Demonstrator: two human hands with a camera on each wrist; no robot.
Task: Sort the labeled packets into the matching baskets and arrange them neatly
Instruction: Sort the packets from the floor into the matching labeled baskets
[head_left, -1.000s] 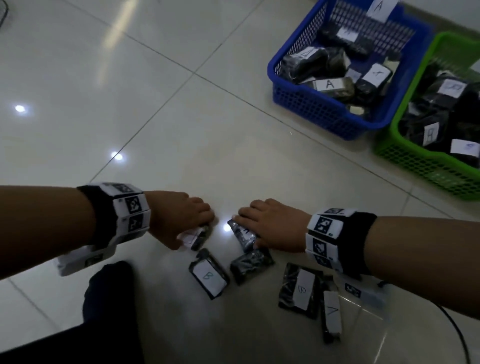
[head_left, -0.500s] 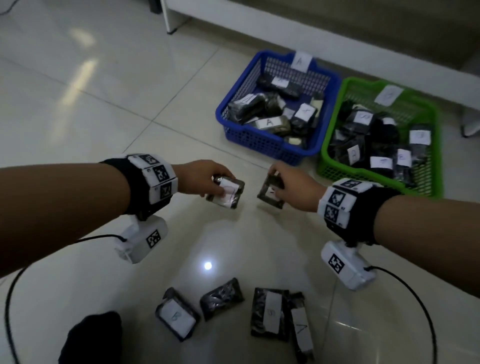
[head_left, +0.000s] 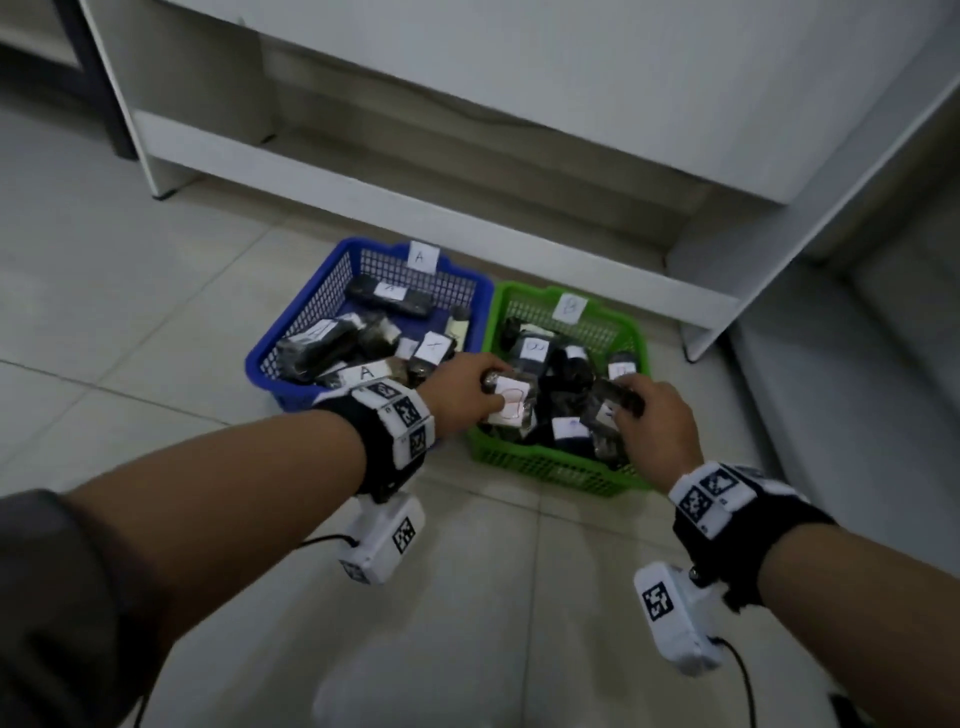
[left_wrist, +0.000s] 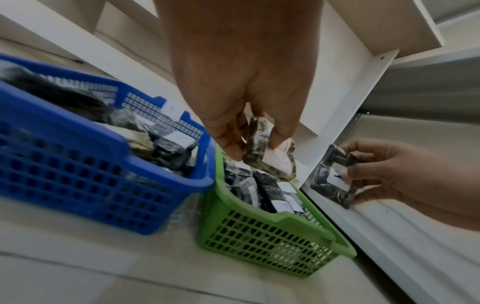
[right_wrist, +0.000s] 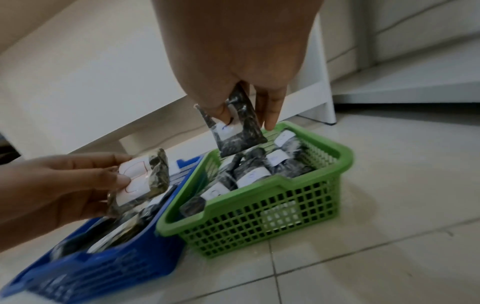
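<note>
Two mesh baskets stand side by side on the tiled floor: a blue basket (head_left: 291, 387) tagged A and a green basket (head_left: 545, 467) tagged B, both holding several dark packets with white labels. My left hand (head_left: 462, 392) pinches a dark packet (head_left: 511, 402) with a red-marked white label, held over the green basket's left side (left_wrist: 270, 154). My right hand (head_left: 652, 415) pinches another dark labeled packet (head_left: 615, 400) above the same basket (right_wrist: 235, 131); its label letter is partly covered by my thumb.
A white shelf unit (head_left: 467, 197) with a low bottom rail stands right behind the baskets, and its side panel (head_left: 810, 218) comes down at the right. Pale floor tiles (head_left: 467, 597) stretch in front of the baskets. Camera cables hang from both wrists.
Both hands lifted a packet each from the loose pile on the floor and carried them forward to above the green basket. The pile has dropped out of the head view.
</note>
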